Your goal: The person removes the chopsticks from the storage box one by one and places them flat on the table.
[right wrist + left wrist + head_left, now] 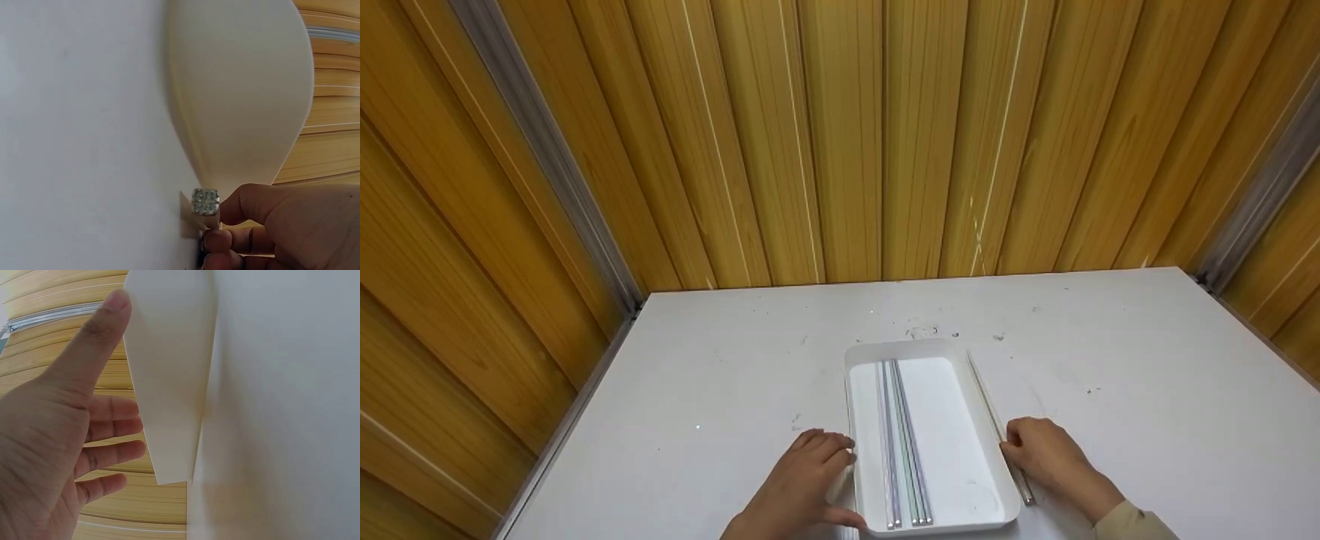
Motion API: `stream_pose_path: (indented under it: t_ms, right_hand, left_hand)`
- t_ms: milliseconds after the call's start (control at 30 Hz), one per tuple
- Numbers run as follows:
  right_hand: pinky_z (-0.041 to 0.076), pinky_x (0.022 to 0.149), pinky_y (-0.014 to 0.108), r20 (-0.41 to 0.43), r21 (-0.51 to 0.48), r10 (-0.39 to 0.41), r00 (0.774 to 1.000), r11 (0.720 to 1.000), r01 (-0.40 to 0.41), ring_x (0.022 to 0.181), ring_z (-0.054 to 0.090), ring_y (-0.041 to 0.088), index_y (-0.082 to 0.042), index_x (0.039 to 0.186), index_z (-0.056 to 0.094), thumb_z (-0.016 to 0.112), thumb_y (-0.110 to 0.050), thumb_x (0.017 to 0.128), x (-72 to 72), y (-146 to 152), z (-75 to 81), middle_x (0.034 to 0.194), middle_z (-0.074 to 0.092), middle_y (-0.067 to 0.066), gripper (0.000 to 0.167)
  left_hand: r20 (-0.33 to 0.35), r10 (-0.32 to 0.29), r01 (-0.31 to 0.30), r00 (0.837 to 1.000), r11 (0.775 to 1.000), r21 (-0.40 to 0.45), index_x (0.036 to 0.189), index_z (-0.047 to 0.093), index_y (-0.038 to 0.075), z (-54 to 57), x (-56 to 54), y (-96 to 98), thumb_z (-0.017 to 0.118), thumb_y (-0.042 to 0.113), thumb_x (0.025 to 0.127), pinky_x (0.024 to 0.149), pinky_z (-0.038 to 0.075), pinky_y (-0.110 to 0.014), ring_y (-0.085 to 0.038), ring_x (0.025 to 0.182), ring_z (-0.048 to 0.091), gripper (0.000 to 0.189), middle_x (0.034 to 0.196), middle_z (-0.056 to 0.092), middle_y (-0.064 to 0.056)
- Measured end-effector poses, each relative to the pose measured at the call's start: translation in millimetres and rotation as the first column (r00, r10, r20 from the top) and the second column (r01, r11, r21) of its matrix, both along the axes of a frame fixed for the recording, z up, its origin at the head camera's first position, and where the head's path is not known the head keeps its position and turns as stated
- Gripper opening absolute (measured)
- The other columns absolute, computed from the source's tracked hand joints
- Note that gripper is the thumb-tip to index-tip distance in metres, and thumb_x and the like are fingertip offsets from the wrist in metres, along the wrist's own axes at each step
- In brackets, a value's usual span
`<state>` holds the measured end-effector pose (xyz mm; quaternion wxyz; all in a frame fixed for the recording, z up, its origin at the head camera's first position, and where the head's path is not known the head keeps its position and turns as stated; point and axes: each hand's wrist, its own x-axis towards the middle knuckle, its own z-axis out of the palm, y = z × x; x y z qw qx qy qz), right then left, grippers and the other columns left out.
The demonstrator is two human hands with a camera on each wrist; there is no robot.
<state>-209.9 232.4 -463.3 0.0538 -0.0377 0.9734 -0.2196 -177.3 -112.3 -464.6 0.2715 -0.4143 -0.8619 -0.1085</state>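
Observation:
A white rectangular tray (982, 450) stands on the table, with several slim pale purple and green chopsticks (906, 450) lying lengthwise in its left half. My left hand (802, 480) is at the tray's left side, fingers extended against the wall and thumb by the near corner. In the left wrist view the thumb and fingertips meet the tray's edge (169, 382). Just outside the right wall, my right hand (1050, 454) pinches a chopstick (982, 390) lying along the tray. Its glittery squared end (205, 201) pokes out past the fingers in the right wrist view.
The white table (720, 375) bears small dark marks behind the tray. Wood-patterned panels (847, 150) rise at its back and sides, with grey metal posts (547, 142) at the corners. Beside the tray's near left corner shows a thin pale strip (849, 533).

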Motion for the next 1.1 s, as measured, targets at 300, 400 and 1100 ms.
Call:
stream_pose_path:
  t_ms: [300,400,1100]
  right_hand:
    - [0.034,0.049,0.022,0.019,-0.031,-0.004,1.000,1.000,0.005,0.057,0.046,0.013,-0.010,0.066,0.052,0.065,-0.017,0.086,1.1,0.0,1.5,0.059,0.047,-0.001,0.025]
    - [0.033,0.049,0.022,0.014,-0.033,0.003,1.000,0.999,-0.003,0.057,0.045,0.013,-0.010,0.066,0.051,0.065,-0.016,0.085,1.0,0.3,1.8,0.059,0.046,-0.001,0.025]
    - [0.037,0.051,0.025,0.020,0.006,-0.008,1.000,1.000,0.008,0.058,0.048,0.014,-0.008,0.073,0.056,0.062,-0.019,0.088,3.3,0.2,9.8,0.061,0.050,0.000,0.019]
  left_hand:
    - [0.022,0.000,0.000,1.000,1.000,0.008,0.093,0.062,0.015,-0.6,2.5,0.9,0.068,0.072,0.055,0.095,0.050,-0.034,-0.010,0.104,0.060,0.069,0.109,0.064,0.003]
    - [0.006,-0.001,0.001,1.000,1.000,0.011,0.092,0.062,0.015,-0.7,1.7,0.9,0.069,0.072,0.053,0.095,0.051,-0.034,-0.010,0.103,0.060,0.069,0.108,0.065,0.003]
    - [-0.036,-0.001,0.001,0.999,1.000,-0.003,0.091,0.061,0.016,0.4,-0.8,0.5,0.069,0.073,0.053,0.095,0.049,-0.030,-0.009,0.102,0.060,0.069,0.106,0.064,0.005]
